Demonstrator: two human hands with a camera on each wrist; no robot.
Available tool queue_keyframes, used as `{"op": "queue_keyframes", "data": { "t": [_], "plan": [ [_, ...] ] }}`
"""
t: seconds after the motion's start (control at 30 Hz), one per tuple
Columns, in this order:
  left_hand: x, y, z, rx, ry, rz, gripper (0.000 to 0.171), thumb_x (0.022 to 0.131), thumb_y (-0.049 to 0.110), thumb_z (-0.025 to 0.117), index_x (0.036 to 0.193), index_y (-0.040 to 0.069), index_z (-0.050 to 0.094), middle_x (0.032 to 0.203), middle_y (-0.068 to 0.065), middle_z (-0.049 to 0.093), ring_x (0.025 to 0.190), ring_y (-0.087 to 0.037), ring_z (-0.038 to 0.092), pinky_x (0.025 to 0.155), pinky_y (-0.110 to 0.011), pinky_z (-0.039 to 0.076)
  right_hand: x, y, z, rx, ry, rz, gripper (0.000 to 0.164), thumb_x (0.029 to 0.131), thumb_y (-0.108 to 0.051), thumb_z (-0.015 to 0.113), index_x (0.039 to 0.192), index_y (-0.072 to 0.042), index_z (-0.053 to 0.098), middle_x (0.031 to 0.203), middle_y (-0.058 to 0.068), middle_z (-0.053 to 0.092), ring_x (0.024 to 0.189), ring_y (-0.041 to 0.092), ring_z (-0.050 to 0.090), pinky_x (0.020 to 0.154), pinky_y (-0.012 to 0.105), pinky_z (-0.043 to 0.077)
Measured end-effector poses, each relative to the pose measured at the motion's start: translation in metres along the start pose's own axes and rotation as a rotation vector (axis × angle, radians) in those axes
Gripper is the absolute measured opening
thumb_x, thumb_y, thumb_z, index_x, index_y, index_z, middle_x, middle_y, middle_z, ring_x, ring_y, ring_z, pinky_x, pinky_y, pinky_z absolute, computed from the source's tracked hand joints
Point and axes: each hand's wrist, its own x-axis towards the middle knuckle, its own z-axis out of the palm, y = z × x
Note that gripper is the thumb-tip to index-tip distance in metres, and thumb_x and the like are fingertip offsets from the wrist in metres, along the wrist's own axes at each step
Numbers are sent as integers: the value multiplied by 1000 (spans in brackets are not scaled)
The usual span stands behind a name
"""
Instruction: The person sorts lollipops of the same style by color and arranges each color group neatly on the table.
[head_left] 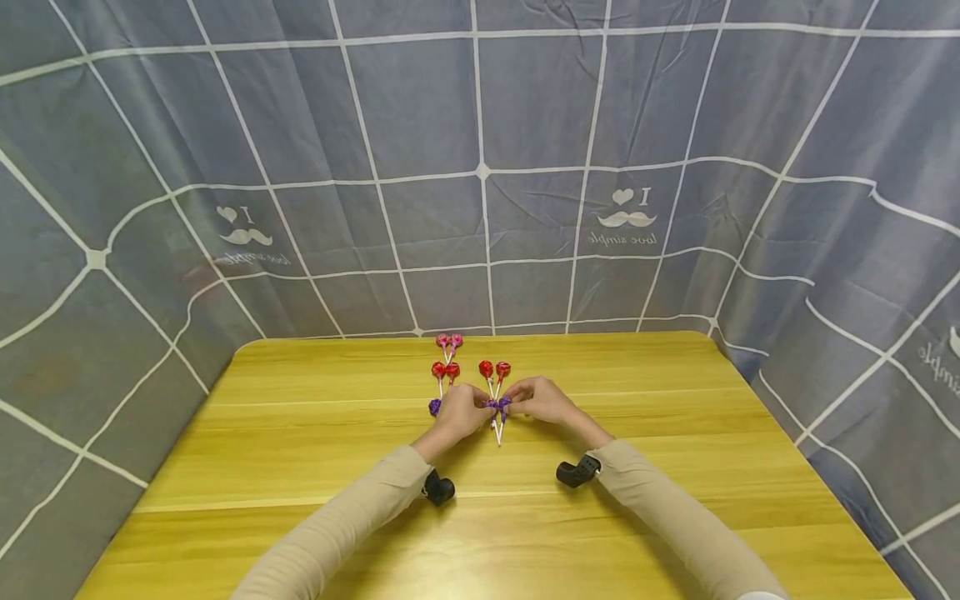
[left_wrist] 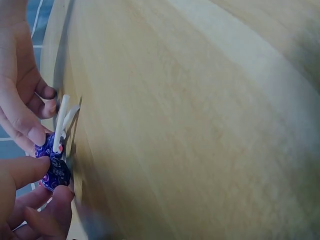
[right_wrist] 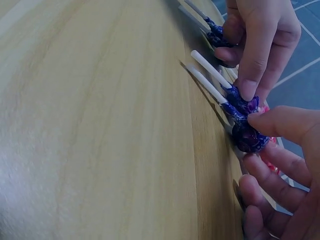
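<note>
My left hand [head_left: 461, 412] pinches a purple-wrapped lollipop [left_wrist: 57, 176] by its head between thumb and fingers. Right beside it, my right hand [head_left: 542, 400] pinches a second purple lollipop [right_wrist: 250, 138]. The two heads sit side by side close over the wooden table, and their white sticks [head_left: 498, 437] point toward me and converge. Just beyond them lies a pair of red lollipops [head_left: 486, 368], heads away from me. Another purple lollipop [head_left: 435, 407] lies left of my left hand; the right wrist view shows a further purple lollipop [right_wrist: 216, 38] beside it, partly covered by that hand.
In the left column, two red lollipops [head_left: 438, 369] lie beyond the purple ones, and two pink lollipops [head_left: 442, 340] lie farther back near the table's far edge. A grey checked curtain [head_left: 540, 217] surrounds the wooden table [head_left: 300, 450] at the back and sides.
</note>
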Motion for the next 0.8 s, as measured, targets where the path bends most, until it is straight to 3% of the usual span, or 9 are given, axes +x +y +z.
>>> {"op": "queue_keyframes", "data": {
  "t": [0.43, 0.8],
  "plan": [
    [-2, 3, 0, 56, 29, -2, 21, 83, 14, 74, 99, 1, 74, 87, -11, 74, 74, -18, 68, 60, -26, 50, -2, 0, 1, -24, -30, -26, 27, 83, -17, 73, 105, -1, 71, 90, 10, 72, 74, 7, 59, 61, 22, 46],
    [-2, 3, -3, 48, 24, 5, 25, 82, 12, 75, 103, -2, 72, 89, -14, 74, 78, -22, 70, 64, -30, 54, -2, 1, -2, -63, -43, -40, 29, 83, -17, 73, 107, -1, 70, 92, 9, 72, 82, 11, 63, 68, 22, 48]
  ]
}}
